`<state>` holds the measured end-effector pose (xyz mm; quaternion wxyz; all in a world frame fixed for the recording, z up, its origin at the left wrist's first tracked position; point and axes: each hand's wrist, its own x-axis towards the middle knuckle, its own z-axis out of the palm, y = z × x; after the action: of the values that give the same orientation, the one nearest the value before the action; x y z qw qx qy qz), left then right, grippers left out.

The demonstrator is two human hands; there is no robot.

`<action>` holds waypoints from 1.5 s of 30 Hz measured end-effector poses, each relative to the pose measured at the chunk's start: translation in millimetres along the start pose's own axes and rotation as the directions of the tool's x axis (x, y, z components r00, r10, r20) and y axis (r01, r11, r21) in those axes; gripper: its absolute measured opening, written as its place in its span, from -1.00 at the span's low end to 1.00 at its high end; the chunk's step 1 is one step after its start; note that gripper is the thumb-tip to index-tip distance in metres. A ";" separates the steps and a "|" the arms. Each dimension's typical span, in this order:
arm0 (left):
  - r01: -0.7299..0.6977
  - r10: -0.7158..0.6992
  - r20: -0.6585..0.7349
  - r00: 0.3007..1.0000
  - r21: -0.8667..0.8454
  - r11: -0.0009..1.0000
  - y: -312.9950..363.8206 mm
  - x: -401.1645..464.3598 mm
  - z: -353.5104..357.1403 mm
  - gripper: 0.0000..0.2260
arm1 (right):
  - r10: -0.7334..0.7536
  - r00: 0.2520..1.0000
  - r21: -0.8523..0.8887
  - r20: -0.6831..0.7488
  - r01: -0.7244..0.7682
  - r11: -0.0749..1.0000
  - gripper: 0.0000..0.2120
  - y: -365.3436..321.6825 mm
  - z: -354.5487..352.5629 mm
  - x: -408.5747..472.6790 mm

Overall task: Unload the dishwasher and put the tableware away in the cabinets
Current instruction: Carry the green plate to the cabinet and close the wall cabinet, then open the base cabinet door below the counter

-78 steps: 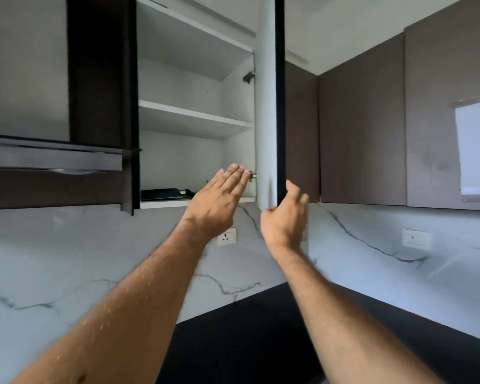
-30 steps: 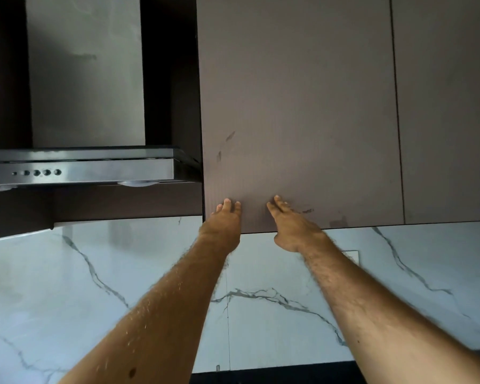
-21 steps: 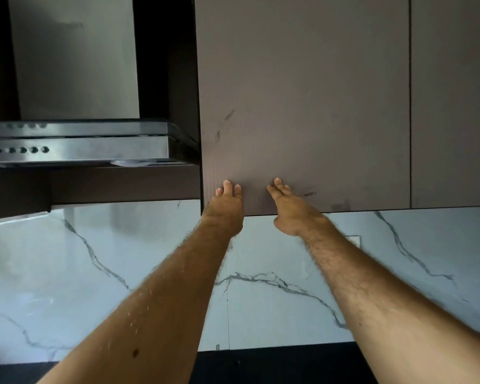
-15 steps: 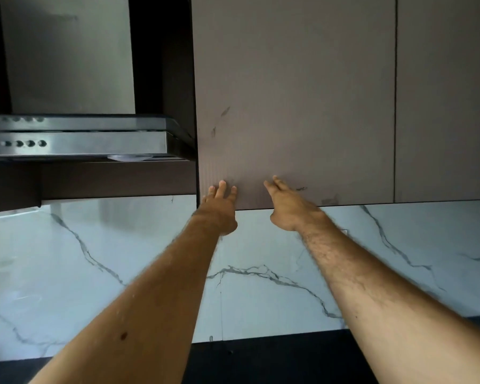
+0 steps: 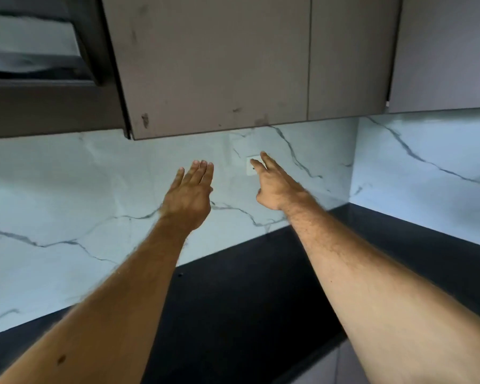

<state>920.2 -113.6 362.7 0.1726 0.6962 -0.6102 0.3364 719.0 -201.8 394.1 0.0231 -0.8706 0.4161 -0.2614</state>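
Observation:
The brown upper cabinet door (image 5: 211, 62) is closed, its lower edge above both hands. My left hand (image 5: 190, 195) hangs in the air below that edge with straight fingers and holds nothing. To its right, my right hand (image 5: 272, 184) also has its fingers stretched out and is empty, in front of the marble backsplash. Neither hand touches the door. No tableware and no dishwasher are in view.
A steel range hood (image 5: 34, 51) sits at the upper left. More closed cabinet doors (image 5: 349, 56) run to the right. A white marble backsplash (image 5: 67, 189) with a wall socket (image 5: 251, 166) stands behind a black countertop (image 5: 247, 286) that turns a corner at the right.
The open cabinet door was pushed closed. Since then both hands have come off its lower edge and dropped below it, and the view has tilted down and to the right.

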 end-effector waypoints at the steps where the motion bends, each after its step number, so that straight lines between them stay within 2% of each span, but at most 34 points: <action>1: -0.002 0.002 0.012 1.000 0.007 1.000 8.9 -5.2 0.0 -0.50 | 0.030 1.000 0.010 -0.006 -0.030 0.999 -0.17 4.6 3.4 -10.8; 4: 0.033 -0.033 -0.006 0.999 0.012 0.999 33.4 -23.0 2.4 -0.42 | 0.130 0.991 0.053 -0.037 -0.128 0.990 -0.18 23.5 14.1 -46.6; 7: -0.012 0.010 -0.039 0.999 -0.031 0.999 58.0 -47.6 13.4 -0.49 | 0.241 0.970 0.036 -0.029 -0.240 0.970 -0.20 49.4 25.5 -90.7; 10: -0.048 0.063 0.077 0.995 -0.184 0.982 88.8 -72.2 21.7 -0.35 | 0.357 0.934 0.033 -0.004 -0.357 0.934 -0.23 69.8 34.5 -135.9; 13: -0.071 0.139 0.159 0.977 -0.372 0.926 125.1 -88.9 30.0 -0.31 | 0.437 0.900 0.016 0.004 -0.437 0.899 -0.24 85.8 40.9 -174.4; 19: -0.211 0.323 0.138 0.936 -0.512 0.832 198.9 -122.9 70.1 -0.41 | 0.553 0.832 -0.014 0.039 -0.553 0.833 -0.26 132.0 48.0 -250.9; 22: -0.248 0.425 0.172 0.889 -0.599 0.762 237.5 -138.4 75.1 -0.48 | 0.634 0.772 -0.011 0.047 -0.634 0.773 -0.24 157.6 50.0 -288.0; 27: -0.250 0.506 0.242 0.828 -0.647 0.720 303.6 -153.7 90.0 -0.37 | 0.728 0.684 -0.016 0.050 -0.728 0.685 -0.22 201.5 52.5 -331.7; 31: -0.313 0.598 0.196 0.777 -0.704 0.638 351.1 -153.9 117.6 -0.31 | 0.773 0.632 -0.013 0.055 -0.774 0.633 -0.27 246.2 53.1 -354.0; 35: -0.345 0.633 0.166 0.756 -0.721 0.600 398.5 -145.0 148.6 -0.29 | 0.814 0.576 0.005 0.071 -0.816 0.577 -0.36 299.6 60.0 -365.0; 39: -0.367 0.711 0.210 0.671 -0.739 0.565 453.4 -143.2 183.7 -0.24 | 0.870 0.476 0.056 0.130 -0.879 0.473 -0.46 360.9 90.2 -381.0; 42: -0.329 0.746 0.263 0.612 -0.773 0.542 481.6 -150.7 197.7 -0.28 | 0.899 0.398 0.090 0.185 -0.917 0.388 -0.57 385.3 112.8 -397.9; 45: -0.271 0.758 0.321 0.568 -0.797 0.540 504.8 -158.6 215.0 -0.30 | 0.908 0.331 0.114 0.255 -0.943 0.312 -0.59 404.1 128.2 -416.2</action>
<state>483.6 -235.9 15.6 0.0759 0.4215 -0.8945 -0.1283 276.7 -181.7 -2.1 0.3045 -0.4793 0.8018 -0.1861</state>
